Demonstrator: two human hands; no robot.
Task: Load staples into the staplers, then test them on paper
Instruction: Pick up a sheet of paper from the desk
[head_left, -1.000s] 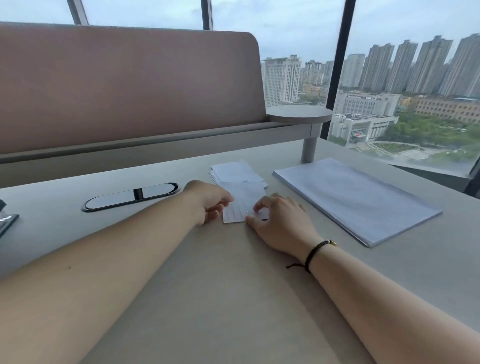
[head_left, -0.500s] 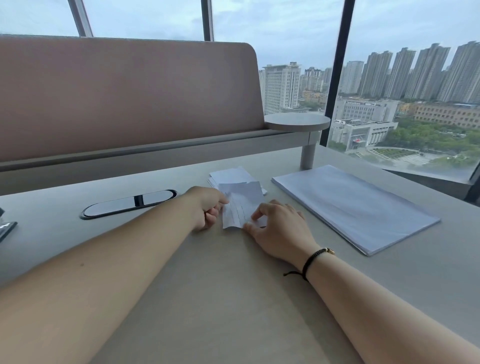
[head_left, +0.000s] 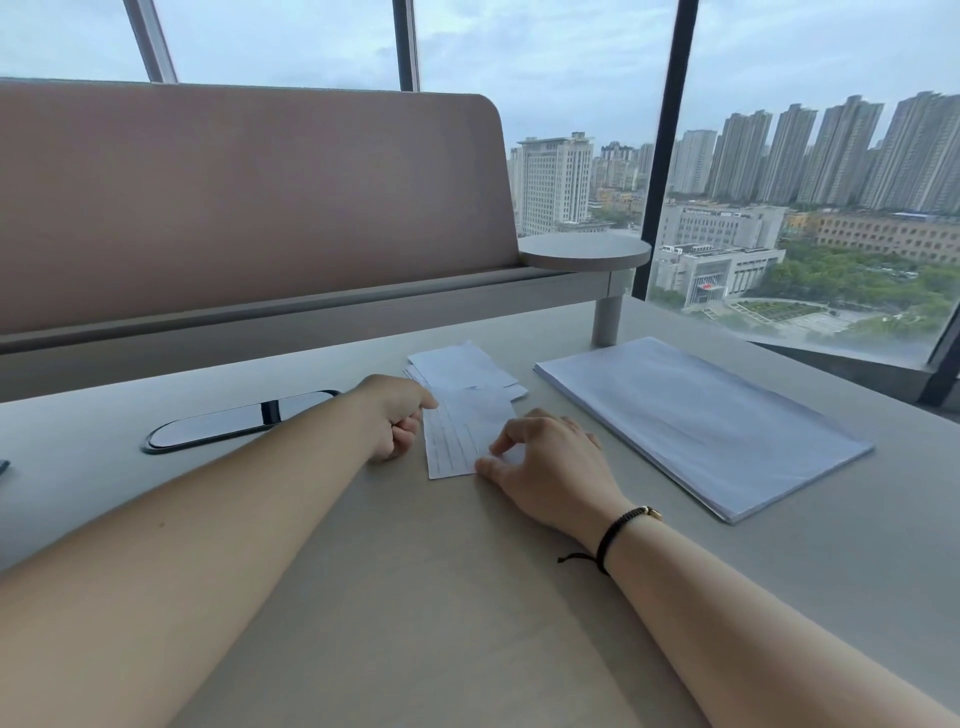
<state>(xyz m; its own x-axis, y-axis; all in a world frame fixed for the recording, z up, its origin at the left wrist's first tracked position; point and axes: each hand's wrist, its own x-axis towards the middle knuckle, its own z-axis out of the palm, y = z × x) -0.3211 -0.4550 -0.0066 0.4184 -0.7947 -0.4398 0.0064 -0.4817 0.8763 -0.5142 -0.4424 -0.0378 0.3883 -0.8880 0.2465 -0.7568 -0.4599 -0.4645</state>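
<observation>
A small white paper slip (head_left: 460, 435) with faint printed lines lies on the grey desk (head_left: 395, 597) between my hands. My left hand (head_left: 395, 415) pinches its upper left edge with thumb and fingers curled. My right hand (head_left: 545, 457) rests on its lower right corner, fingertips pressing it. Just behind lies a small pile of similar slips (head_left: 460, 366). A thick stack of white sheets (head_left: 691, 421) lies to the right. No stapler shows in this view.
An oval black cable port (head_left: 239, 423) is set into the desk on the left. A padded partition (head_left: 234, 202) with a round shelf (head_left: 584, 252) closes off the back. A dark object (head_left: 3, 466) pokes in at the left edge. Windows stand behind and right.
Both hands stay on the slip. Its top edge lifted slightly, then lies flatter now. The camera has tipped a little, so everything sits lower in the frame.
</observation>
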